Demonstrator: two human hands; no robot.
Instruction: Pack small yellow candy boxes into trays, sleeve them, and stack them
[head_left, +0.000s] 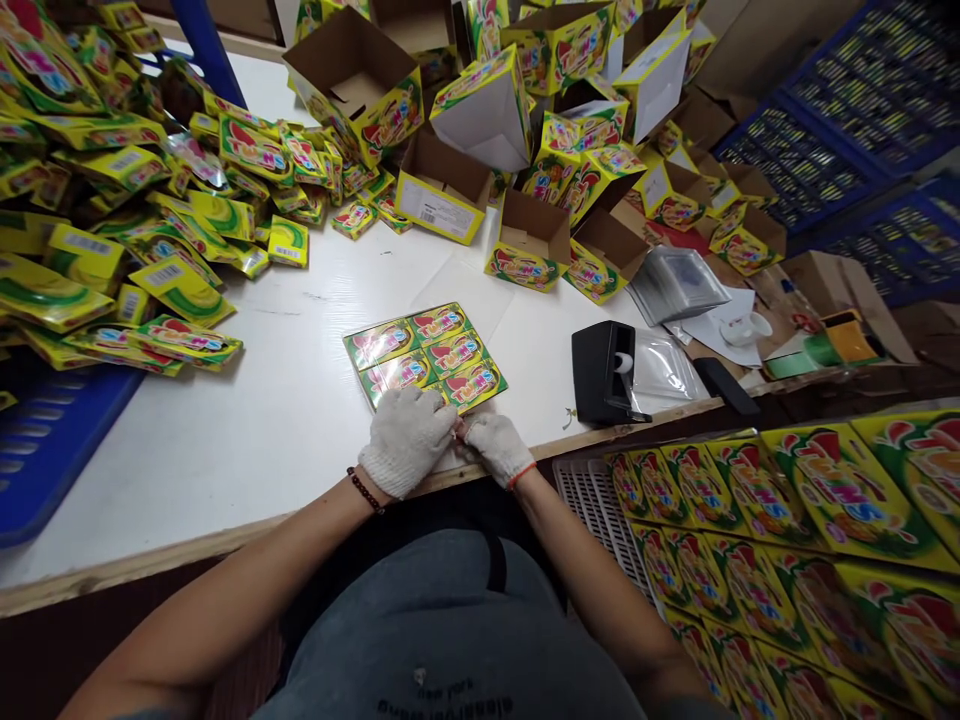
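A flat pack of several small green and yellow boxes [454, 355], laid side by side under what looks like shiny clear film, rests on the white table. My left hand [407, 437], in a white knit glove, bears on the near edge of this pack with its fingers curled. Just to the right, my gloved right hand [498, 446] is closed close to the pack's near corner, and its fingertips meet those of my left hand. Whatever the right fingers pinch is hidden. Beyond the pack lies a clear plastic sheet [480, 285].
Loose small boxes [187, 220] are heaped at left over a blue crate [67, 450]. Open display cartons [529, 240] crowd the back. At right stand a black tape dispenser [602, 372], clear plastic sleeves [664, 368] and a stack of clear plastic [679, 283]. Packed cartons [750, 490] fill a low crate.
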